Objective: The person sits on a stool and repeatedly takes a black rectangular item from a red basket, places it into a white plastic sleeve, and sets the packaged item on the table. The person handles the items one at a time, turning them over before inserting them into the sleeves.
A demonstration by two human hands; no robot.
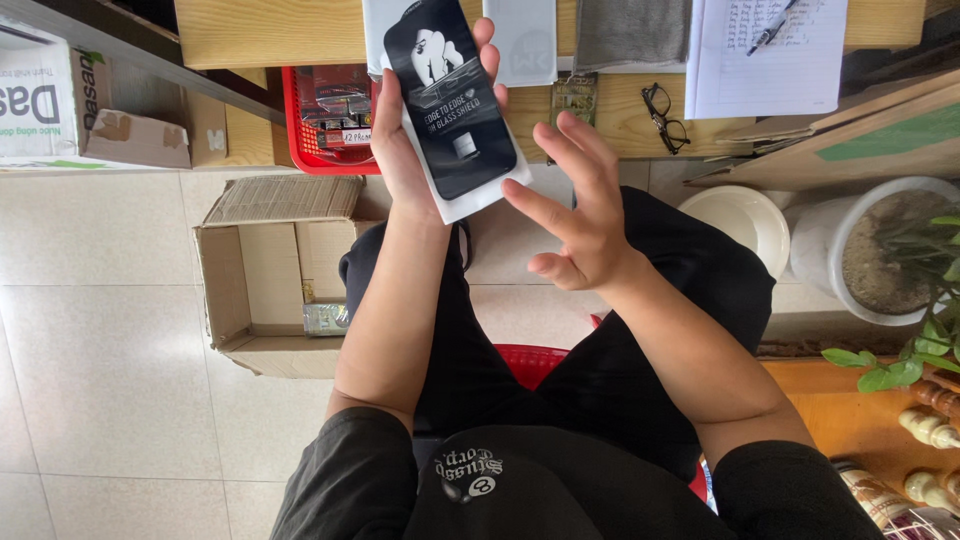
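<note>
At the upper middle of the frame, the left hand (pixel 400 150) is clamped around a flat black-and-white package (pixel 455 100), holding it upright. The right hand (pixel 580 220) is just beside it with fingers spread apart, holding nothing. Behind them lies the wooden worktop (pixel 270 30).

Black-white flat pkg (pixel 455 100), raised centre

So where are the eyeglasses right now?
In the head view the black eyeglasses lie on the wooden table, right of centre, just below the handwritten sheet of paper and beyond the open right hand.
</note>
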